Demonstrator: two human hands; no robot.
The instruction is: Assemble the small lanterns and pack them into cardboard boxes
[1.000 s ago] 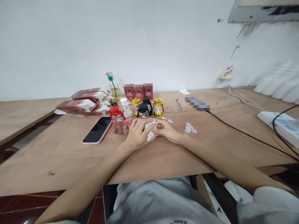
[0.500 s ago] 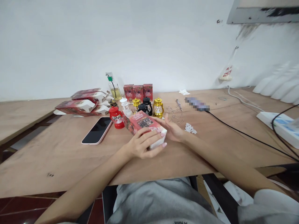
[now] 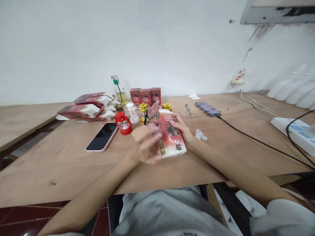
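A small red printed carton (image 3: 171, 132) is raised upright above the wooden table (image 3: 61, 164), its top flap open. My right hand (image 3: 185, 133) grips its right side from behind. My left hand (image 3: 145, 144) is blurred by motion at the carton's left face, fingers curled against it. Behind the carton stand several toy lanterns: a red one (image 3: 122, 124), a white one (image 3: 132, 113) and gold ones (image 3: 143, 108). A pink phone (image 3: 102, 137) lies face up to the left.
Flat red cartons (image 3: 86, 109) are piled at the back left, three upright red boxes (image 3: 145, 95) by the wall beside an oil bottle (image 3: 119, 91). Wire hooks (image 3: 184, 116) and white bits (image 3: 200, 135) lie right of the carton. A black cable (image 3: 256, 141) and power strip (image 3: 292, 131) are at the right.
The carton lay flat under both hands, then was lifted and turned upright; its flap end now points up. My left hand is moving across its face.
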